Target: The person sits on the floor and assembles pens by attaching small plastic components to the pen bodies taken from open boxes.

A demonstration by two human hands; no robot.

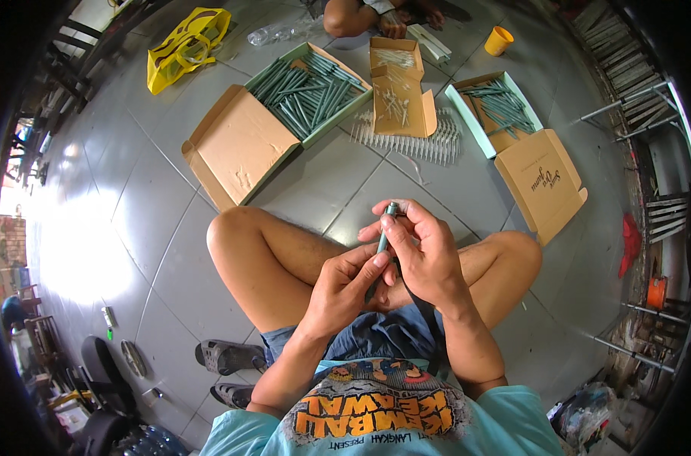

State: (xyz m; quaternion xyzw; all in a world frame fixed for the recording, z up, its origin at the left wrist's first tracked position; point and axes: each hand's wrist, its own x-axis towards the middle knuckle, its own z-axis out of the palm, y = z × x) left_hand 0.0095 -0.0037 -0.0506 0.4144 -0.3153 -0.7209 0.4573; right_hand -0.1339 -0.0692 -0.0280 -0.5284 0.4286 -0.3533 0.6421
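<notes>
Above my crossed legs I hold a slim dark-green pen (pixel 383 242), tilted with its upper end away from me. My left hand (pixel 344 285) pinches its lower part between thumb and fingers. Around the upper end, the thumb and fingers of my right hand (pixel 425 254) are closed. Many similar green pens (pixel 303 95) fill a large open box (pixel 239 156) ahead to the left. A smaller pile of green pens (pixel 501 106) lies in another open box (pixel 539 178) to the right. Between them, an open cardboard box (pixel 401 121) contains small whitish parts.
Rows of clear thin pieces (pixel 429 146) lie beside the middle box. A yellow bag (pixel 186 49), clear plastic (pixel 277 32) and a yellow cup (pixel 499 40) are farther off. Another person's hand (pixel 393 25) shows at the top. Sandals (pixel 227 356) lie left of me; metal racks (pixel 641 106) stand right.
</notes>
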